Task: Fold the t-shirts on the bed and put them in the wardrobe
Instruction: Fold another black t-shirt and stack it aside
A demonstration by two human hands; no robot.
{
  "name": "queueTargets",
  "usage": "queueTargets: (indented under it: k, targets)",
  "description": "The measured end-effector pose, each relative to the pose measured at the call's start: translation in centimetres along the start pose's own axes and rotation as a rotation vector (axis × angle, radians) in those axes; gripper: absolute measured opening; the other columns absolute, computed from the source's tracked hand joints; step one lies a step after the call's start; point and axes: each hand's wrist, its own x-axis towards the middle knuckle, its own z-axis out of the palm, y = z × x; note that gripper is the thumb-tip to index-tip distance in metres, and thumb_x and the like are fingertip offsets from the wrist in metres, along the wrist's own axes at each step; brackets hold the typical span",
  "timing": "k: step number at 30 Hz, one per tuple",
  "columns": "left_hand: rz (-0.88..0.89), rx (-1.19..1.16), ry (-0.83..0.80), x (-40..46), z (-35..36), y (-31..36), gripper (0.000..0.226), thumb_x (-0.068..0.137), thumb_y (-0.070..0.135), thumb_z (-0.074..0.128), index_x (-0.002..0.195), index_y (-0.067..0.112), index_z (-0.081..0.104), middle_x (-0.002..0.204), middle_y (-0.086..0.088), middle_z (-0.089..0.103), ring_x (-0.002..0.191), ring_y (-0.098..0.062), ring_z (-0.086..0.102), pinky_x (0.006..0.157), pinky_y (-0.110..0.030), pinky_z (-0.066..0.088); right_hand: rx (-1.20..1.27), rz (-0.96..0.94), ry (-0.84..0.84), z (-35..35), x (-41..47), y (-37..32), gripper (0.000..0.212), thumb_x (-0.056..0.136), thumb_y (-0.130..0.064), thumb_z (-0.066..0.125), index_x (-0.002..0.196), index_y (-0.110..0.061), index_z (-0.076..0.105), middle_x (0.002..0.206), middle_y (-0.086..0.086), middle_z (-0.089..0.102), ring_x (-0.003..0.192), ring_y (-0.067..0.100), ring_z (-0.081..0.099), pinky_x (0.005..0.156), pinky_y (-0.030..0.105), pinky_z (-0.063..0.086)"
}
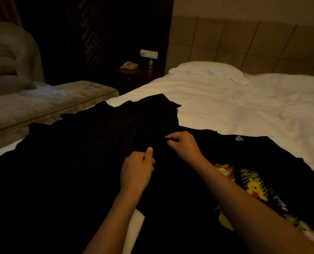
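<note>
Head view: left hand (137,168) and right hand (183,145) fingers pinch black t-shirt (83,162) edge; white bed (235,107) beyond

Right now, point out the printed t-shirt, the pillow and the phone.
printed t-shirt (253,186): head view, on its yellow cartoon print.
pillow (207,69): head view, middle of its white top.
phone (129,65): head view, on the handset, atop the dark nightstand.

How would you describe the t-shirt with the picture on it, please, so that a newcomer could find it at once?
Start at the white bed, where dark clothes lie across the near end. The printed t-shirt is the black one at the right, lying flat beneath the person's right forearm. Unlike the plain dark garment beside it, it has a bright yellow cartoon print on the chest.
</note>
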Motion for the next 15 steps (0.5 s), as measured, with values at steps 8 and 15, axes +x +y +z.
queueTargets:
  k: [8,15]
  targets:
    - [-0.510,-0.764,-0.572,-0.7,1.1,3.1,0.082,0.099,0.064,0.018,0.107,-0.001,0.067,0.099,-0.019,0.074,0.081,-0.028,0.072,0.068,-0.032,0.053,0.066,-0.088,0.113,-2.3,0.6,-1.6,0.019,0.092,-0.013,0.064,0.105,-0.020,0.076,0.096,-0.008,0.071,0.094,0.004,0.064,0.085,0.018,0.047]
    - [-0.524,-0.933,-0.299,0.0,2.6,3.8,0.051,0.095,0.052,0.051,0.111,0.004,0.063,0.107,-0.018,0.068,0.094,-0.030,0.068,0.070,-0.034,0.055,0.031,-0.116,0.148,-2.5,-0.9,-1.3,0.021,0.091,-0.013,0.063,0.106,-0.018,0.076,0.101,-0.006,0.074,0.094,0.003,0.066,0.090,0.021,0.050]
